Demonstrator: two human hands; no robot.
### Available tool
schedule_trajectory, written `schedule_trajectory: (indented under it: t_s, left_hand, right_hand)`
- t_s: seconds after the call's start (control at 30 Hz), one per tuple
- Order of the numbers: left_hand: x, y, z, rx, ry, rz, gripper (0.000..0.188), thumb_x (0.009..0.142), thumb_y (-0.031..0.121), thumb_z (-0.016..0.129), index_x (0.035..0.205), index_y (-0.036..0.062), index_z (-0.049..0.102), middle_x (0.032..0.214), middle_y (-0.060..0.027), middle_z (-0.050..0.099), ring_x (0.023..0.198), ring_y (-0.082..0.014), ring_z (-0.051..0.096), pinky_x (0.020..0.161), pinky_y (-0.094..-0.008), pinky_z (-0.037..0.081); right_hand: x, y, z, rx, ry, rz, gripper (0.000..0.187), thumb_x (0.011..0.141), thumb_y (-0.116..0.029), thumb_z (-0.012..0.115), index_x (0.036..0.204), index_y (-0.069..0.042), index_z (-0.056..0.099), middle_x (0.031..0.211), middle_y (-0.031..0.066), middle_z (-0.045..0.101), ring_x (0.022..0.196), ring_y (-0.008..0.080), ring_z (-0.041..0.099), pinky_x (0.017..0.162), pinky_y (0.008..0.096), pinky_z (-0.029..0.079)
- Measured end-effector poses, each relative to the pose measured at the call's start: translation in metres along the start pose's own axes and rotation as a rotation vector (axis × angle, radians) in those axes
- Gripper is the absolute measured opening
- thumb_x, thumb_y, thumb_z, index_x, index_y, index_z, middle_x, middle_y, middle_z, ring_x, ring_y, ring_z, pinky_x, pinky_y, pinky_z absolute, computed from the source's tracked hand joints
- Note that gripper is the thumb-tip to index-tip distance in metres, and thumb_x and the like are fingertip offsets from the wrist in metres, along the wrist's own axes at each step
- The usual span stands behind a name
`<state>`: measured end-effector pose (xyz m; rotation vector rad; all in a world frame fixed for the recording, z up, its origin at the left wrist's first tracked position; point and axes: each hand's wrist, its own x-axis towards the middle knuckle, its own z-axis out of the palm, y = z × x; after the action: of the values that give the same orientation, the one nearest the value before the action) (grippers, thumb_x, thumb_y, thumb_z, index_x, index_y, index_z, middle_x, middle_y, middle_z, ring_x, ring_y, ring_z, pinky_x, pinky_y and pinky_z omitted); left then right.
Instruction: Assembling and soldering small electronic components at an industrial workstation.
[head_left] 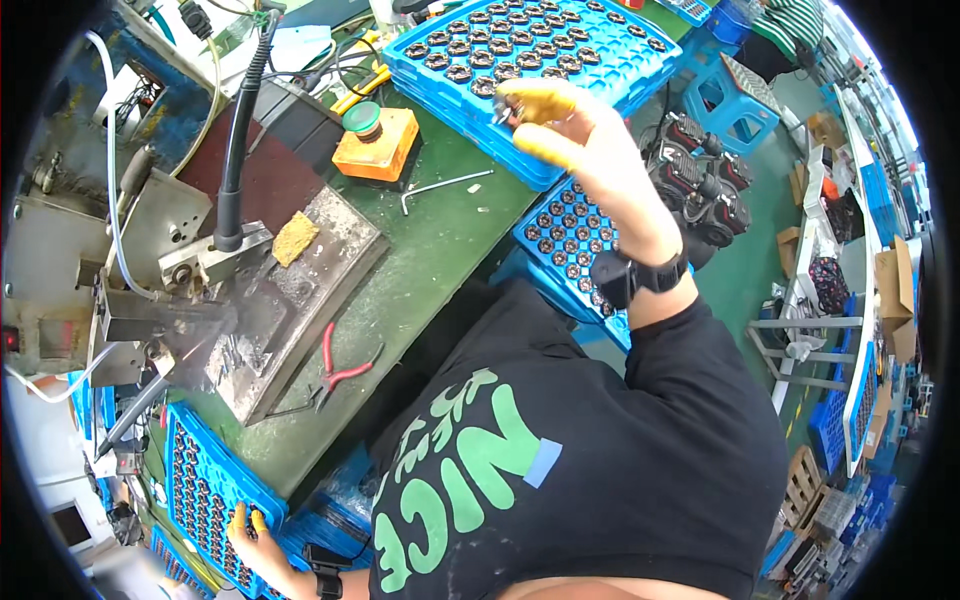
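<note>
Hands: two, left hand and right hand. Wrist straps: two. Held part: one visible. Blue trays: at least four, stacks uncertain. Round parts in trays: dozens, too crowded for exact count. Green bench: one. Pliers: one pair. Hex key: one. Sponge: one. Orange box: one. Green button: one.
</note>
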<state>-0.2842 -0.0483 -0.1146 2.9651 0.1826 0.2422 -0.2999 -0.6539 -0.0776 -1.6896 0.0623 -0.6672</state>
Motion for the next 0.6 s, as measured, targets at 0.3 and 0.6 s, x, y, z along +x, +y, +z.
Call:
schedule_trajectory:
  t_s: [0.3,0.6]
  left_hand:
    - [0.004,-0.004,-0.004,-0.018,0.005,0.002,0.028,0.082,0.007,0.069,0.108,0.0003,0.066,0.105,-0.0171,0.062,0.1,-0.0319,0.058,0.089,-0.0381,0.045]
    - [-0.005,-0.021,0.003,-0.042,0.083,0.012,0.028,0.083,0.006,0.068,0.11,0.0005,0.063,0.105,-0.0167,0.062,0.097,-0.0303,0.06,0.085,-0.0372,0.047]
  right_hand:
    - [0.039,0.055,-0.104,-0.929,0.19,0.021,0.036,0.074,-0.026,0.073,0.107,-0.012,0.068,0.096,0.0099,0.066,0.089,0.0229,0.063,0.08,0.0325,0.05]
    - [0.042,0.039,-0.111,-0.9,-0.01,0.141,0.034,0.08,-0.018,0.068,0.114,-0.012,0.066,0.09,0.0094,0.065,0.084,0.0188,0.059,0.075,0.0309,0.048]
